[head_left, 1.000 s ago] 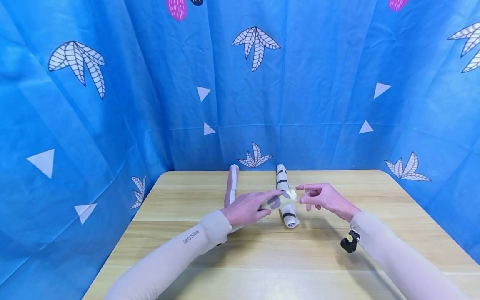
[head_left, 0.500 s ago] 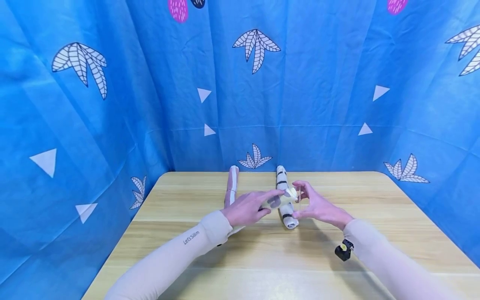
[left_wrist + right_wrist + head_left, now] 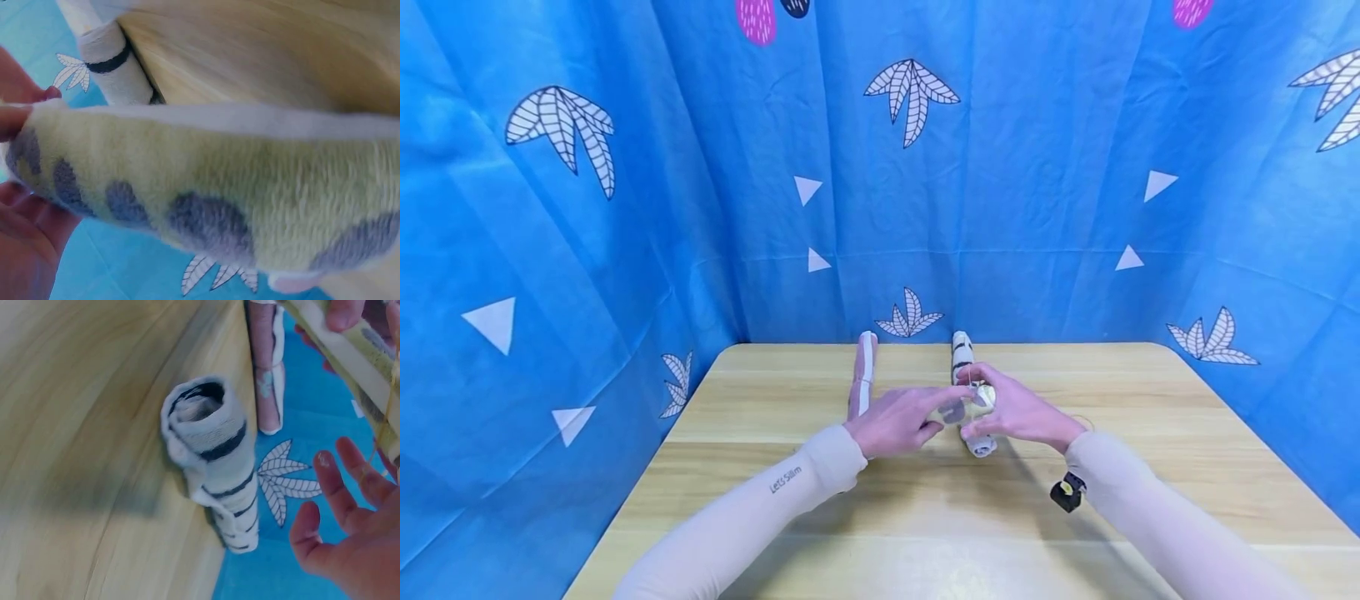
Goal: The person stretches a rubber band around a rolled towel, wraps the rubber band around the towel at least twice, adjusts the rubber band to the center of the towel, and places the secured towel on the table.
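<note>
My left hand (image 3: 895, 421) grips a rolled towel, pale yellow with grey spots, and holds it above the table. The rolled towel (image 3: 212, 181) stretches across the left wrist view, with a white edge along its top. My right hand (image 3: 1022, 412) is at the towel's far end, thumb and fingers spread around it. A thin yellowish rubber band (image 3: 389, 412) is stretched between the fingers of that hand, beside the towel. Under the raised towel lies a white roll with black stripes (image 3: 219, 440), partly hidden by my right hand in the head view.
A pink and white towel roll (image 3: 863, 375) lies to the left on the wooden table (image 3: 925, 533), partly behind my left hand. A blue patterned curtain (image 3: 1037, 167) stands behind the table and along both sides. A small black device (image 3: 1067, 492) hangs at my right wrist.
My right hand has moved left with the stretched rubber band, from beside the spotted towel to around its end. My left hand and the towel have barely moved.
</note>
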Action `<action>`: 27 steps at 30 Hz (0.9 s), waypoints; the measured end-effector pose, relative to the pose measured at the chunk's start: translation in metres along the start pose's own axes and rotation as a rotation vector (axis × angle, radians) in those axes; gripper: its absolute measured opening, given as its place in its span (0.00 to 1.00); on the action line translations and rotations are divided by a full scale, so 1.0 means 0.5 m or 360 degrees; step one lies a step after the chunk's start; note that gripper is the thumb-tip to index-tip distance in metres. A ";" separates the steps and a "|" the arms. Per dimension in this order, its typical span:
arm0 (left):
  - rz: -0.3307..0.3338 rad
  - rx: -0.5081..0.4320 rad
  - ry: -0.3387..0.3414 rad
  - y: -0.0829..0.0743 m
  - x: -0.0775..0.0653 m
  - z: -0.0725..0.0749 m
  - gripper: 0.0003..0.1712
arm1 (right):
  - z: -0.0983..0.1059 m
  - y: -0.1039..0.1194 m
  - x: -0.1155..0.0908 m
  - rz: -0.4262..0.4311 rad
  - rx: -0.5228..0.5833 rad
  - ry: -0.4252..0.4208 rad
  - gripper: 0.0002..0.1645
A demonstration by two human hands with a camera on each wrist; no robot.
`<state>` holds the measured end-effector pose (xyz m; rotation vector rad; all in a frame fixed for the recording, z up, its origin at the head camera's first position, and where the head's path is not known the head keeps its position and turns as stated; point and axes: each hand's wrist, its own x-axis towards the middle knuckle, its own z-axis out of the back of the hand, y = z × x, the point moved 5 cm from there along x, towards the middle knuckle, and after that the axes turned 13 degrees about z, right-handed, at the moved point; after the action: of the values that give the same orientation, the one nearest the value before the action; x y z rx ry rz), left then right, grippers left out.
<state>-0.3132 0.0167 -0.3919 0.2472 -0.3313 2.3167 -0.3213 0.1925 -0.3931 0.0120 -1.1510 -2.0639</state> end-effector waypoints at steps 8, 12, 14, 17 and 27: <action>-0.0152 0.0039 -0.0097 -0.012 -0.001 0.003 0.27 | 0.000 0.012 0.011 -0.0087 -0.0089 -0.0073 0.53; -0.0049 -0.0164 -0.0136 -0.003 0.005 0.012 0.14 | 0.002 0.012 0.004 -0.0184 -0.0138 -0.0127 0.49; -0.0003 -0.0289 -0.0171 0.003 0.008 0.021 0.08 | 0.000 0.009 -0.002 -0.0278 -0.0070 -0.0159 0.43; 0.0121 -0.0459 -0.0257 0.021 0.010 0.036 0.05 | -0.012 0.001 -0.011 -0.0439 0.0114 -0.0166 0.35; 0.0490 -0.1270 -0.0111 0.030 -0.012 0.037 0.07 | 0.012 -0.055 -0.007 -0.0623 0.0350 -0.1096 0.28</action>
<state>-0.3186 -0.0034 -0.3784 -0.1335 -1.3561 2.2644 -0.3373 0.2074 -0.4109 -0.4279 -1.9139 -2.3439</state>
